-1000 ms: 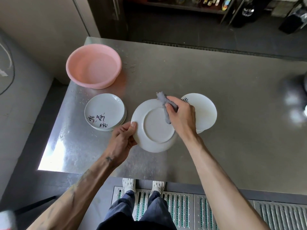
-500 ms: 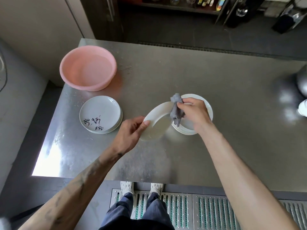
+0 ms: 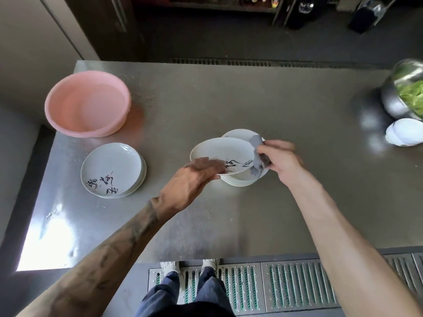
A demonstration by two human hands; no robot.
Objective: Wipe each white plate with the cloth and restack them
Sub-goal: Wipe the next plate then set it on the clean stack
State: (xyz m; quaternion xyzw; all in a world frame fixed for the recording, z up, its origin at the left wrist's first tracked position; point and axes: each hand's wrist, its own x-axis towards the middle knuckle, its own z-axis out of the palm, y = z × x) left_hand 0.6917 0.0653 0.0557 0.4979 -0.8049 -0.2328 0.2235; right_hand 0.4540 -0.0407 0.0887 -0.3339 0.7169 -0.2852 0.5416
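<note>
One steel table (image 3: 229, 99) carries the whole job. A pink basin (image 3: 87, 104) stands at its far left corner. A metal bowl (image 3: 398, 97) of greens sits at the right edge, well apart from the work. Two stacks of white plates lie on the table. The left stack (image 3: 112, 170) is face up with dark brush lettering showing, just in front of the basin. The right stack (image 3: 238, 181) lies near the middle.

The held plate (image 3: 222, 152) hovers directly above the right stack, face up and slightly tilted. The left hand (image 3: 185, 186) grasps its near-left rim with the thumb on top; the fingers beneath are hidden. The right hand (image 3: 281, 161), blurred, is closed around the grey cloth (image 3: 257, 154), which drapes over the plate's right rim.

The step in hand appears to be wiping the lettered upper face. For a good result:

1. The cloth should be pressed flat rather than bunched, and swept from rim to centre.
2. The plate should be turned through the left grip so the patch under the thumb is also wiped.
3. The plate should be held clear of the stack below, since a knock could chip either rim.

Which stack takes the wiped plates cannot be told from this view.
</note>
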